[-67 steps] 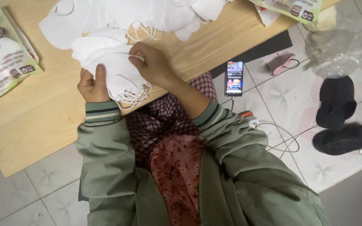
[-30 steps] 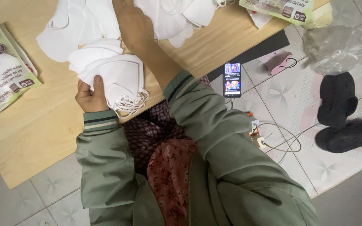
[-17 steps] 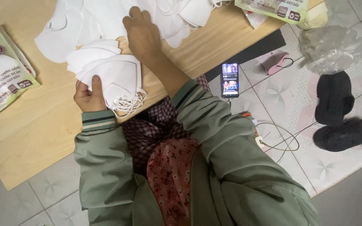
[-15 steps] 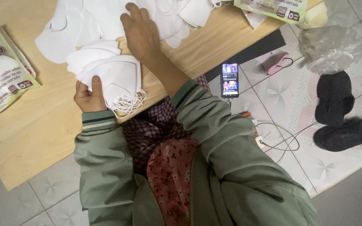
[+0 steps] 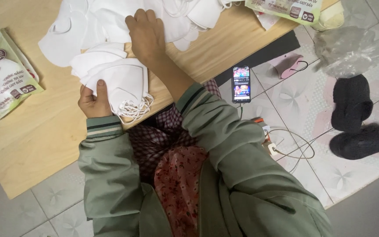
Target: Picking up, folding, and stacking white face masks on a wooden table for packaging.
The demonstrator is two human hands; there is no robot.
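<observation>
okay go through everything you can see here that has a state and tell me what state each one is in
Left hand: gripping mask stack.
Mask stack: folded flat, held on the board.
Right hand: flat on loose masks.
Phone: screen lit, on the floor.
Packet: lying flat, looks sealed.
Slippers: off, on the floor.

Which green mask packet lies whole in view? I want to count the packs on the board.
The packet at the left edge, beside the left hand, lies whole on the wooden board. The other packet, at the top right, is cut off by the frame.
</observation>
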